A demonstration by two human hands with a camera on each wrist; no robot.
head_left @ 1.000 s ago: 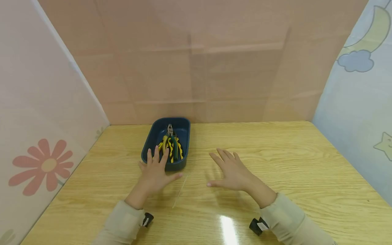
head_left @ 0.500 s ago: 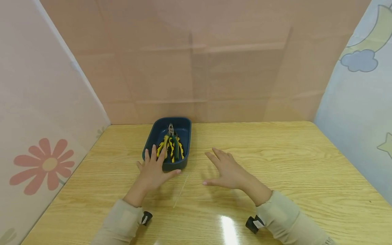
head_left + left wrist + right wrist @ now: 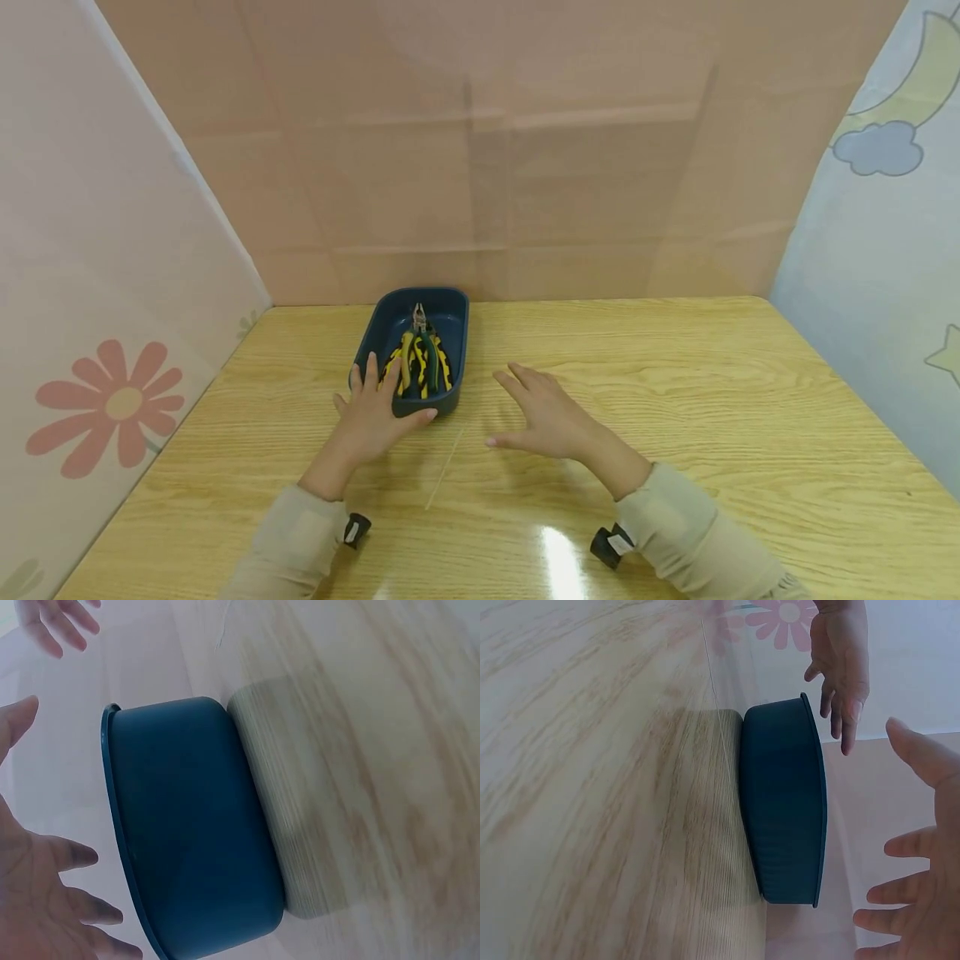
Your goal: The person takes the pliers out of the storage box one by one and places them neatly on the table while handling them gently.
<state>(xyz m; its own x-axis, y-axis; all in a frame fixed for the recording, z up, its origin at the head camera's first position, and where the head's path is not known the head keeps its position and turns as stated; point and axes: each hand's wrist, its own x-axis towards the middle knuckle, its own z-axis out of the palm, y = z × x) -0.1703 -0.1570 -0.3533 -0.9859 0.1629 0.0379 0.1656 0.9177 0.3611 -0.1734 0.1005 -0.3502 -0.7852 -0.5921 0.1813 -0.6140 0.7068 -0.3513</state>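
Note:
A dark blue tray point(image 3: 459, 350) stands on the wooden table, holding several pliers point(image 3: 422, 354) with yellow-black and green handles. My left hand point(image 3: 369, 425), fingers spread, is over the tray's near left corner in the head view; the left wrist view shows it above the rim of the tray point(image 3: 187, 825), apart from it. To the right of the tray, my right hand point(image 3: 551, 421) hovers with fingers spread and nothing in it. The right wrist view has this hand point(image 3: 922, 885) beside the tray point(image 3: 784, 802), not touching it.
A thin pale line or strip point(image 3: 444, 469) lies on the table point(image 3: 675, 383) between the hands. A brown sheet point(image 3: 585, 183) rises behind the table, with printed walls at left point(image 3: 90, 250) and right point(image 3: 885, 267).
My right hand has moved left, closer to the tray. My left hand has shifted slightly left. The tray and the pliers look unmoved.

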